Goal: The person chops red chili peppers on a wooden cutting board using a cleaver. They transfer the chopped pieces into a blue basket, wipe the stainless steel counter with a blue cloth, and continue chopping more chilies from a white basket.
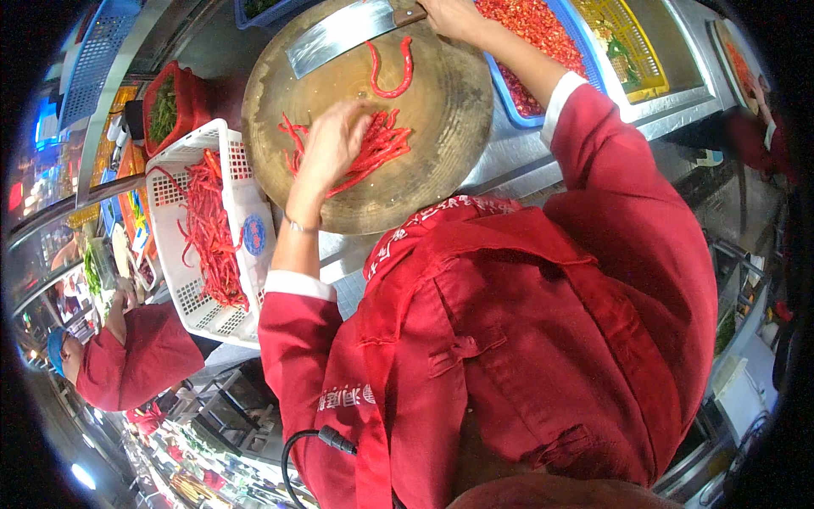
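A round wooden chopping block [439, 127] lies before me. On its far side rests a cleaver [343, 32], blade flat, its wooden handle at the right; my right hand [451, 18] is closed around the handle's end. One long red chili pepper [397, 92] curves in a U shape just below the blade. Over a small pile of red chili peppers [375, 156] on the block, my left hand [337, 137] is blurred and bent, its fingers partly hidden, so whether it grips any peppers is unclear.
Left of the block, a white plastic crate [238, 191] holds many whole red chilies [206, 235]. A red bin [184, 108] with greens stands behind it. Chopped chili fills a blue basket [591, 51] at right, near a yellow basket [642, 38]. A co-worker [137, 356] works at left, another person [757, 137] at far right.
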Tool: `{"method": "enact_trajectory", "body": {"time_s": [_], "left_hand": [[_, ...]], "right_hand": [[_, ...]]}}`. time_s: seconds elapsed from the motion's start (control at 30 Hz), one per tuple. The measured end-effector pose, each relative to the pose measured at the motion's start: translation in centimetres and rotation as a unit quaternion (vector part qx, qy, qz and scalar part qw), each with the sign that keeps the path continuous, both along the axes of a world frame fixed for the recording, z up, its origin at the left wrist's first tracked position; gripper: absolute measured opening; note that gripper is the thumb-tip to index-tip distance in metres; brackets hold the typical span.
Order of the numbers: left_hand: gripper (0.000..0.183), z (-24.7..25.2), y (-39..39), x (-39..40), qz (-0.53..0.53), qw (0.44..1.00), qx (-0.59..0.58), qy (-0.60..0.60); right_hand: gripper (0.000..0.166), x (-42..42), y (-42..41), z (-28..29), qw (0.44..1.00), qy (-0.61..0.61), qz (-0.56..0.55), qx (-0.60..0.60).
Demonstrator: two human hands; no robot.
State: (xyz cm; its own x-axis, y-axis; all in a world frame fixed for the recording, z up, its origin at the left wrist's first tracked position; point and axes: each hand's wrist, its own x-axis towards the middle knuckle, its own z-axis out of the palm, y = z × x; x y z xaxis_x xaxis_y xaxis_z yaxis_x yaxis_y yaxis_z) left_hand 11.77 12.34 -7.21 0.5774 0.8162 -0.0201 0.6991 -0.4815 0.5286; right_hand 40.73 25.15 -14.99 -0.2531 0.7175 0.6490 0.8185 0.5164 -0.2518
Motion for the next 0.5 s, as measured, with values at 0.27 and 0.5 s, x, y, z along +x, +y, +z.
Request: {"method": "enact_trajectory", "body": {"time_s": [0.27,0.5], "left_hand": [[0.021,-4.6,6.8,1.5,-0.178,0.978,0.096,0.056],[0.013,-5.7,5.8,1.1,-0.073,0.996,0.051,-0.013]], "right_hand": [[0.037,-1.2,1.4,0.7,0.963,-0.205,0.056,-0.167],[0.047,0.8,-3.9,6.9,0.937,-0.068,0.062,-0.338]]}}
